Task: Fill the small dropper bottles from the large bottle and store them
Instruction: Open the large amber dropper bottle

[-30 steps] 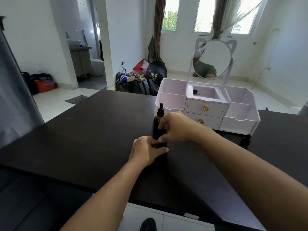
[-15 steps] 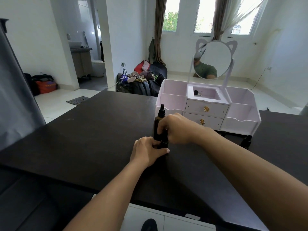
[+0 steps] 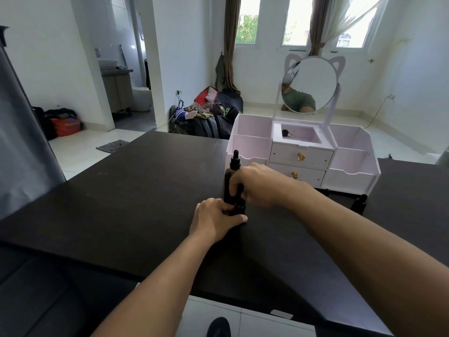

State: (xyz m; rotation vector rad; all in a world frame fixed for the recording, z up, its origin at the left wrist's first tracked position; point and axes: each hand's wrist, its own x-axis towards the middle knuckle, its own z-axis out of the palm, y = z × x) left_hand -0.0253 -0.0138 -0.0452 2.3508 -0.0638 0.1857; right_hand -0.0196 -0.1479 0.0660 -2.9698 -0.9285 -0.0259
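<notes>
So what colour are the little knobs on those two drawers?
Gold. The drawer knobs show best in the head view, against the pale pink organizer.

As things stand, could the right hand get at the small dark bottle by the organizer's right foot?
Probably yes: bare table lies around that small bottle, but the right hand is holding another.

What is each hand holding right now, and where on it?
The left hand grips the small dropper bottle at its base on the table. The right hand pinches its cap from above. The large bottle stands behind; contact with it cannot be told.
</notes>
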